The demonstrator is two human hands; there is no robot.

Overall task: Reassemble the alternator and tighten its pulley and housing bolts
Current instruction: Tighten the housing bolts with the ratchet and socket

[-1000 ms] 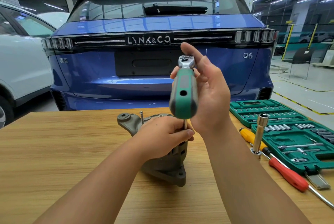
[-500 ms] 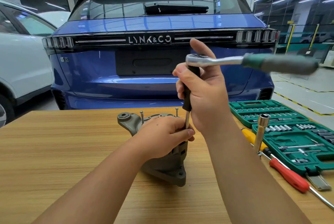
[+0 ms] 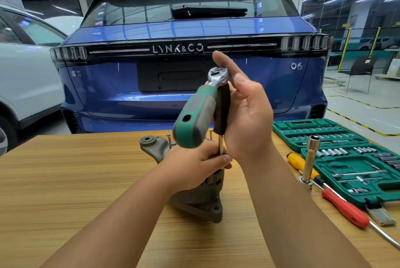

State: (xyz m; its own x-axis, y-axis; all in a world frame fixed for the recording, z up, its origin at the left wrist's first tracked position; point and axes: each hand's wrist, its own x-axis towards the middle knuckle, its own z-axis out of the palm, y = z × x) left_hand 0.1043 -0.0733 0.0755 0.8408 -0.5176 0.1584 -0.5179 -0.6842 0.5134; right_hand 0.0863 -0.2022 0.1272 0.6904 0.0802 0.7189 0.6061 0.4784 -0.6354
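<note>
Head view: housing bolt tightening is judged underway; ratchet (image 3: 200, 114) is steadied by right hand (image 3: 246, 116), fingers spread; extension (image 3: 220, 145) is pinched by left hand (image 3: 194, 166); another handle swing is required.

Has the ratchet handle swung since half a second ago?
Yes. The ratchet handle has swung from pointing right, toward the green socket case, round toward the camera, above the alternator.

Polished metal ratchet (image 3: 218, 76), matt cast-metal alternator (image 3: 203, 200), smooth wood-grain table (image 3: 75, 181).
</note>
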